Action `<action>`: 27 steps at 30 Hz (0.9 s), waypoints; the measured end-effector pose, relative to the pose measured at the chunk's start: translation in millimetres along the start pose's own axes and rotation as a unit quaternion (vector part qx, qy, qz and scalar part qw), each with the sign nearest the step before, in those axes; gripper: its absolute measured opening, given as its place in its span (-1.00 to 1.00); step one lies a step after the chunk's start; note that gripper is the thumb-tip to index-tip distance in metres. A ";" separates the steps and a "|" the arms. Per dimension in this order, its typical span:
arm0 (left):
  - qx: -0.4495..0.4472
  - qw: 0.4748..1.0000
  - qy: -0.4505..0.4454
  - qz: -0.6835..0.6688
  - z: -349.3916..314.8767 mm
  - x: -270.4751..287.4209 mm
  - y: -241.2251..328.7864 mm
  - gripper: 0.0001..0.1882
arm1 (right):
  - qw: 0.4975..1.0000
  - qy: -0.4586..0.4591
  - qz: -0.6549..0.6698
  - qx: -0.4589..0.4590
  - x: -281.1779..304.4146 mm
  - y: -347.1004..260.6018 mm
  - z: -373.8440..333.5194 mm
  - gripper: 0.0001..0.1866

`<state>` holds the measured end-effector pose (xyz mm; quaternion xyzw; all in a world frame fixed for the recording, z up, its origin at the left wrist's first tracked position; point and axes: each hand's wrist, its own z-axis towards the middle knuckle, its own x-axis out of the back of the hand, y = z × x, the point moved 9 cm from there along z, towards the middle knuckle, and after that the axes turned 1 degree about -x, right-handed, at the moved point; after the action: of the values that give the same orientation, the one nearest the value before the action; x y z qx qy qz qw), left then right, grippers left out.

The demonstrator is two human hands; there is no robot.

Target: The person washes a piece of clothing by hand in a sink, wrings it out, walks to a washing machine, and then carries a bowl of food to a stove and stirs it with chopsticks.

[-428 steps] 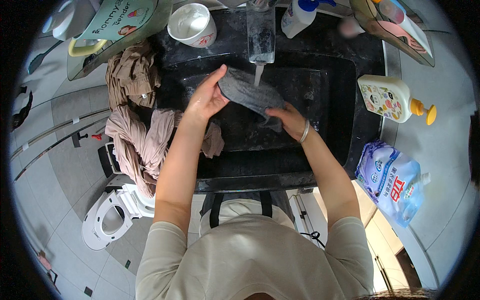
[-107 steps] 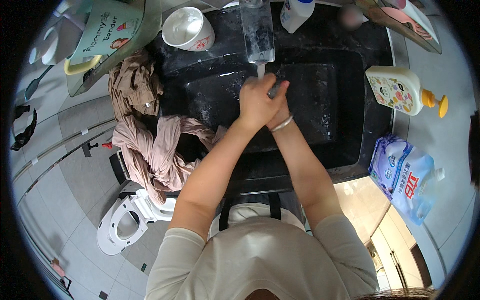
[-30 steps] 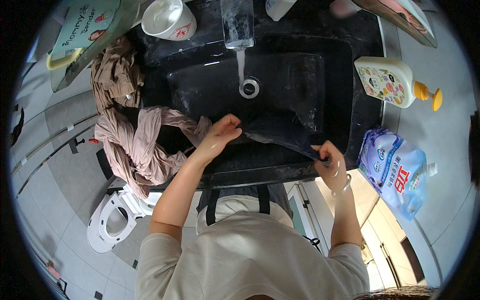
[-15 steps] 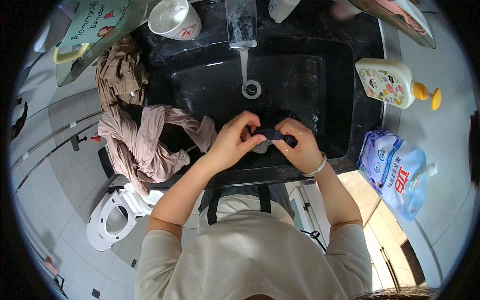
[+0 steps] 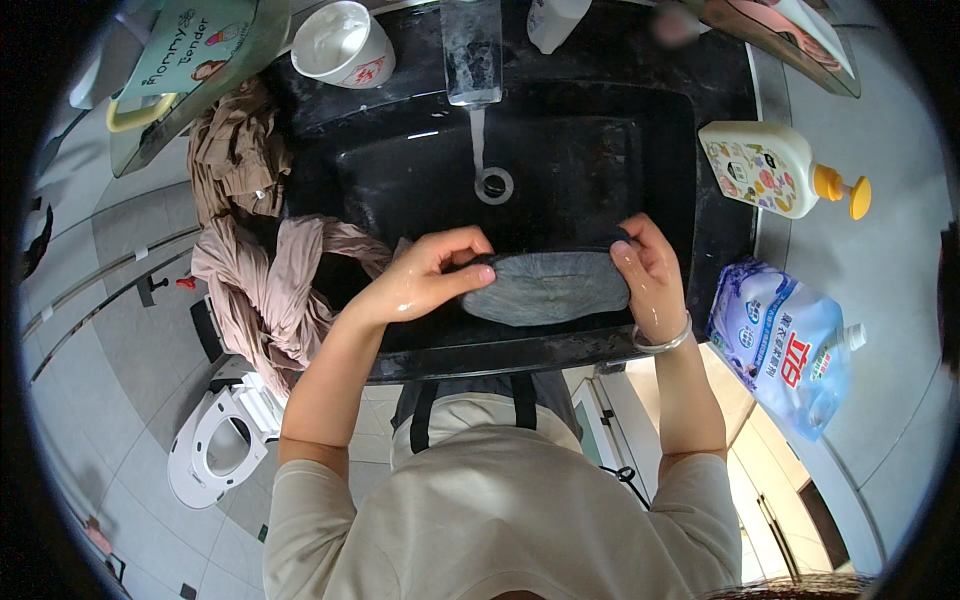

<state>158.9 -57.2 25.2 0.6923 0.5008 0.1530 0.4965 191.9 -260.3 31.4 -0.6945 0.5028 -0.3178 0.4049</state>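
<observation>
A dark grey cloth garment (image 5: pixel 550 290) with a black band along its far edge is stretched wide over the near part of the black sink (image 5: pixel 670 170). My left hand (image 5: pixel 435 275) pinches the band at its left end between thumb and fingers. At the other end, my right hand (image 5: pixel 650 280) grips the band, thumb on top, a pale bangle (image 5: pixel 664 340) on the wrist. Water (image 5: pixel 478 135) runs from the clear, broad faucet (image 5: pixel 472 55) toward the drain (image 5: pixel 494 186), beyond the garment. Both hands look wet.
Pink cloth (image 5: pixel 285 285) and brown cloth (image 5: pixel 238 150) lie on the sink's left edge. A white tub (image 5: pixel 343 45) stands at the back left. To the right are a pump bottle (image 5: pixel 765 170) and a purple-blue refill pouch (image 5: pixel 780 340). A toilet (image 5: pixel 215 450) is at lower left.
My hands have moved apart, the left leftward and the right rightward. The garment, bunched between them before, is now spread out with its grey side showing. The whole view has shifted slightly.
</observation>
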 end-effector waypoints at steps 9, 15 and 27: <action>0.150 0.888 0.190 0.392 23.6 53.7 -114.6 -0.49 | 0.875 -0.211 -0.425 -0.095 -48.2 119.7 39.9 -0.36; 0.181 0.771 0.070 0.607 19.4 29.2 -128.3 -0.37 | 0.739 -0.286 -0.604 -0.087 -77.1 158.9 43.9 -0.41; -0.016 0.906 0.423 0.003 32.1 128.1 -78.3 -0.70 | 0.906 -0.059 0.359 -0.218 -92.7 85.3 107.1 -0.50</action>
<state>197.1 34.4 -92.0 0.5563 0.6592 0.4407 0.2485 218.0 -159.9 -97.4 -0.5553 0.7501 0.0082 0.3591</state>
